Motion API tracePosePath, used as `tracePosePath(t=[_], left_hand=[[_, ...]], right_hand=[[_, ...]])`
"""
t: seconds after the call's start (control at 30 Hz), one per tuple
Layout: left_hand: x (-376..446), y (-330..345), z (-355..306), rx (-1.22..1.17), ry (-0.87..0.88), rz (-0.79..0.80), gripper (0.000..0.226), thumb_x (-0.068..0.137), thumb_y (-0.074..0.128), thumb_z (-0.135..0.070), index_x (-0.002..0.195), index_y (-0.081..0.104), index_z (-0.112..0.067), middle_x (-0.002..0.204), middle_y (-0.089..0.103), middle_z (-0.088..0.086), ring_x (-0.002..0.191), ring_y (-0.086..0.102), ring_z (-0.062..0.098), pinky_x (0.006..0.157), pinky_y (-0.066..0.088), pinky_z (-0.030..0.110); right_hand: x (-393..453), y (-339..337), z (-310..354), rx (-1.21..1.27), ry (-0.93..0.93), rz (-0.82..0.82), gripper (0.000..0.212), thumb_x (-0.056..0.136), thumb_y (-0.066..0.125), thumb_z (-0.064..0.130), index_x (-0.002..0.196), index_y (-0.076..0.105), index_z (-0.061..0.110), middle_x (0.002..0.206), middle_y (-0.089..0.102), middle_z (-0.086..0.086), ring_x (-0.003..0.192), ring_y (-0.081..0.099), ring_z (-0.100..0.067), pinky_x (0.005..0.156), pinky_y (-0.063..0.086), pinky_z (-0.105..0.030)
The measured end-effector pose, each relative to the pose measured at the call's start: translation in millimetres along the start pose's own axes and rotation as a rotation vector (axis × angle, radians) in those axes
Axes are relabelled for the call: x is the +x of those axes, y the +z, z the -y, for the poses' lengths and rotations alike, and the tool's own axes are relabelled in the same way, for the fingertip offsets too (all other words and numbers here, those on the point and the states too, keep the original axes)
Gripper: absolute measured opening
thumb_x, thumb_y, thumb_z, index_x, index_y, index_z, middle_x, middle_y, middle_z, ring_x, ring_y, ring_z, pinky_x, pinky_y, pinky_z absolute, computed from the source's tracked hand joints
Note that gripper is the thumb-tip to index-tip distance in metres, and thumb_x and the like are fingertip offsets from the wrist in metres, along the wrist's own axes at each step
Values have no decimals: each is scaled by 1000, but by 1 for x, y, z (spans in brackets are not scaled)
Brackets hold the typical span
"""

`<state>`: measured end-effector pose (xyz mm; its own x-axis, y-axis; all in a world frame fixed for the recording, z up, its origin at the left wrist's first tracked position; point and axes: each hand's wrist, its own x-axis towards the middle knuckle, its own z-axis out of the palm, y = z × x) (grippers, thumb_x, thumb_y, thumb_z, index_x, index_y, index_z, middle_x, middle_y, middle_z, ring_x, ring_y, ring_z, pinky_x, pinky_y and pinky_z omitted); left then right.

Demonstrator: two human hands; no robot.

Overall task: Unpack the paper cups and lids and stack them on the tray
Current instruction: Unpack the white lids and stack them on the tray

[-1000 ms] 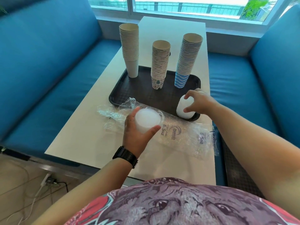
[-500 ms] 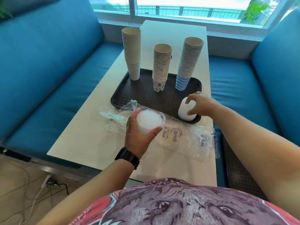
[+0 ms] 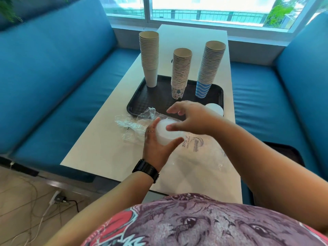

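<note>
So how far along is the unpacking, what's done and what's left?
Done: three cup stacks stand on the tray, with a lid stack at its near right corner. In hand: the left hand grips more lids; the right hand reaches over them, fingers spread. Left: stacking these lids on the tray. The wrapper lies on the table.

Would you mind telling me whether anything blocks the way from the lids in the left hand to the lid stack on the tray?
Only the right hand, hovering open between the held white plastic lids and the lid stack on the black tray.
</note>
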<state>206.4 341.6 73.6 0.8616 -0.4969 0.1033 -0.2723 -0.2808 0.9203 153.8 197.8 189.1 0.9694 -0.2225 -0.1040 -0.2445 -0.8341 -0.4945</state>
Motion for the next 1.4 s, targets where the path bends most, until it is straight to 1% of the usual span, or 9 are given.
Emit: tracePosePath(t=[0.17, 0.33, 0.5, 0.7, 0.83, 1.0, 1.13, 1.3, 1.4], left_hand=[[-3, -4, 0, 23, 14, 26, 104, 62, 84, -55, 147, 35, -22, 151, 37, 0, 137, 35, 14, 113, 28, 26], [-8, -8, 2, -1, 19, -2, 94, 65, 89, -33, 144, 39, -20, 144, 41, 0, 132, 39, 13, 108, 31, 22], [-12, -14, 6, -26, 4, 12, 91, 67, 88, -36, 143, 39, -25, 144, 39, -4, 126, 35, 3, 105, 30, 20], [-13, -20, 12, -72, -55, 11, 95, 61, 82, -58, 140, 39, -30, 142, 43, -5, 131, 43, 15, 112, 40, 40], [-13, -24, 13, -79, -62, 13, 86, 69, 86, -42, 140, 39, -28, 137, 39, -12, 128, 38, 6, 112, 34, 29], [-11, -26, 12, -90, -66, 6, 88, 68, 86, -45, 140, 39, -29, 142, 40, -8, 130, 39, 10, 113, 36, 36], [-9, -27, 9, -112, -57, -10, 100, 55, 78, -68, 139, 40, -31, 139, 44, -5, 128, 46, 16, 108, 44, 41], [-5, -27, 9, -106, -40, -13, 98, 55, 75, -71, 138, 39, -31, 138, 45, -3, 127, 47, 18, 106, 46, 43], [-3, -24, 7, -90, -34, 13, 97, 61, 85, -58, 140, 37, -29, 136, 41, -7, 127, 45, 17, 108, 45, 41]], right_hand=[[0, 11, 15, -52, 29, 97, 78, 71, 76, 57, 138, 44, 33, 139, 46, 6, 125, 45, -15, 101, 40, -32], [1, 16, 24, -71, 43, 139, 85, 69, 82, 49, 141, 39, 34, 140, 45, 5, 126, 44, -18, 103, 40, -34], [1, 23, 29, -57, 35, 152, 81, 72, 81, 41, 140, 39, 33, 137, 50, 4, 120, 49, -16, 94, 39, -27], [6, 22, 26, 117, 56, 128, 74, 74, 81, 36, 138, 43, 34, 128, 56, 6, 110, 54, -12, 86, 41, -23], [9, 22, 21, 355, 53, 56, 67, 77, 80, 31, 135, 46, 39, 126, 53, 2, 103, 57, -10, 83, 46, -20], [7, 29, 11, 670, 13, -32, 46, 77, 80, 22, 113, 58, 40, 123, 51, -1, 103, 59, -20, 92, 54, -33], [-1, 39, -3, 837, -3, -44, 41, 68, 83, 23, 98, 56, 33, 119, 57, -12, 105, 61, -31, 95, 53, -43], [-8, 38, -21, 747, 25, 31, 36, 67, 78, 23, 95, 54, 21, 125, 56, 0, 118, 57, -21, 99, 51, -38], [-9, 34, -29, 589, 13, 89, 32, 71, 82, 25, 94, 60, 23, 128, 55, 2, 120, 54, -17, 104, 47, -42]])
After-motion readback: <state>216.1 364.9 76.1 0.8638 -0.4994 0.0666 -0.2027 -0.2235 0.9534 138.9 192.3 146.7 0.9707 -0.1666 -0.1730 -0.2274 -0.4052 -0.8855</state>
